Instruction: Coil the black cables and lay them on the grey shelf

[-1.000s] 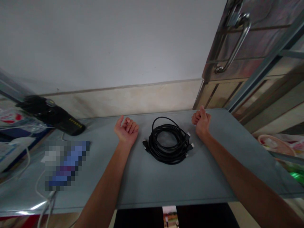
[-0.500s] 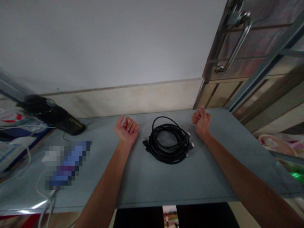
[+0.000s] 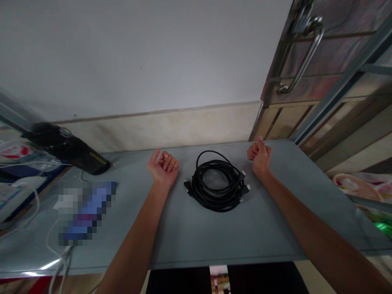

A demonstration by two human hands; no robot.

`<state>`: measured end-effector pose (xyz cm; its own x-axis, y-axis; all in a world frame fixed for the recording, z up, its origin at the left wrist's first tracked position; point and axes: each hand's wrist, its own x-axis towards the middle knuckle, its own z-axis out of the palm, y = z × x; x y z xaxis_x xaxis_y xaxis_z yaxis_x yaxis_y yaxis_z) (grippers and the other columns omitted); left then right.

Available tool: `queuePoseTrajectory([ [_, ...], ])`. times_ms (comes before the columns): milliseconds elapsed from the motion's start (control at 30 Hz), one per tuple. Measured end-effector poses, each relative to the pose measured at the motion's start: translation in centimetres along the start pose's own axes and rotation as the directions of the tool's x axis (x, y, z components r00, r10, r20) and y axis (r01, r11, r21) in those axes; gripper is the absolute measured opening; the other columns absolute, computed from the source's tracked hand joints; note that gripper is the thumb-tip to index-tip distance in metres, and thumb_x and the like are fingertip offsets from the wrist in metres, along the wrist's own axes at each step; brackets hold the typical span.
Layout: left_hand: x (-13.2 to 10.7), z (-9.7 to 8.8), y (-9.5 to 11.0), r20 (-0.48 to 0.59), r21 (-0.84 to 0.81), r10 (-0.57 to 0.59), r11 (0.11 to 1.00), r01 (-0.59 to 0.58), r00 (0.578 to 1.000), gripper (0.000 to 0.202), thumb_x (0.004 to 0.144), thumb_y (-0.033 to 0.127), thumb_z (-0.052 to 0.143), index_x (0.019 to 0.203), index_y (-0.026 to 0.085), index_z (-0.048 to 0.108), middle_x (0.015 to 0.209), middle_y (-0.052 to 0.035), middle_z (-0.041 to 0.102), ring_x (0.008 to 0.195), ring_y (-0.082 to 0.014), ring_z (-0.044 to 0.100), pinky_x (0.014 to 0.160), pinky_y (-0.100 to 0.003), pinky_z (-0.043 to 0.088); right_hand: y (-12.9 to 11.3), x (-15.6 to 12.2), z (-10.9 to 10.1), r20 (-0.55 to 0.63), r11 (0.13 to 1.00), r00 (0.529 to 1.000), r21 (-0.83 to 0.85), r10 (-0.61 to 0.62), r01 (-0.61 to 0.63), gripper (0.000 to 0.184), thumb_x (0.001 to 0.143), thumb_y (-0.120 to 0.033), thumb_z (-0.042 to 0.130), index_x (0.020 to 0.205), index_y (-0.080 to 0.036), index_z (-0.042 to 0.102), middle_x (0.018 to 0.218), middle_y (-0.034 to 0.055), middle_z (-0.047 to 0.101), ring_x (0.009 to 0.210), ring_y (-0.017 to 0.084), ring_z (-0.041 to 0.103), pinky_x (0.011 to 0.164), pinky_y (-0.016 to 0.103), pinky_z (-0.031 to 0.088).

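Note:
A coil of black cable (image 3: 216,202) lies on the grey tabletop (image 3: 226,241), with several dark plugs at its left and right sides. To the left of the coil my left hand (image 3: 163,167) rests palm up and empty, its fingers loosely bent and its thumb held apart. On the coil's other side is my right hand (image 3: 260,157), its fingers curled into a loose fist with nothing seen in it. Neither hand touches the cable.
At the left a black bottle-shaped item (image 3: 73,149) leans near the wall. A pixelated blue device (image 3: 92,208) lies in front of it, with white cords (image 3: 64,261) running off the table's edge. A metal frame bar (image 3: 333,87) borders the right side.

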<state>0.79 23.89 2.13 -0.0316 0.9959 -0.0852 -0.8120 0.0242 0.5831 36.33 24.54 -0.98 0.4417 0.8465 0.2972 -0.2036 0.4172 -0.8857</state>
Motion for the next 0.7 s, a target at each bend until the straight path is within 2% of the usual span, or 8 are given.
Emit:
queuePoseTrajectory([
  [233,-0.01,-0.05,0.0,0.004,0.012,0.003,1.0,-0.003,1.0,0.046,0.111,0.044,0.057,0.069,0.024,0.056,0.044,0.0095,0.027,0.035,-0.0097,0.024,0.041,-0.028,0.022,-0.08,-0.02,0.07,0.0,1.0,1.0,0.004,-0.006,0.006,0.085,0.086,-0.097,0.071,0.056,-0.03,0.028,0.053,-0.0096,0.02,0.045,0.01,0.016,0.042,0.035,0.008],
  [700,0.0,-0.02,-0.06,0.021,0.035,0.009,0.999,-0.01,1.0,0.053,0.113,0.043,0.051,0.066,0.02,0.061,0.043,0.0094,0.028,0.035,-0.0082,0.025,0.042,-0.028,0.022,-0.18,-0.06,0.11,-0.002,1.0,1.0,0.012,-0.014,0.014,0.085,0.086,-0.095,0.073,0.055,-0.029,0.029,0.052,-0.0111,0.021,0.045,0.008,0.017,0.043,0.031,0.01],
])
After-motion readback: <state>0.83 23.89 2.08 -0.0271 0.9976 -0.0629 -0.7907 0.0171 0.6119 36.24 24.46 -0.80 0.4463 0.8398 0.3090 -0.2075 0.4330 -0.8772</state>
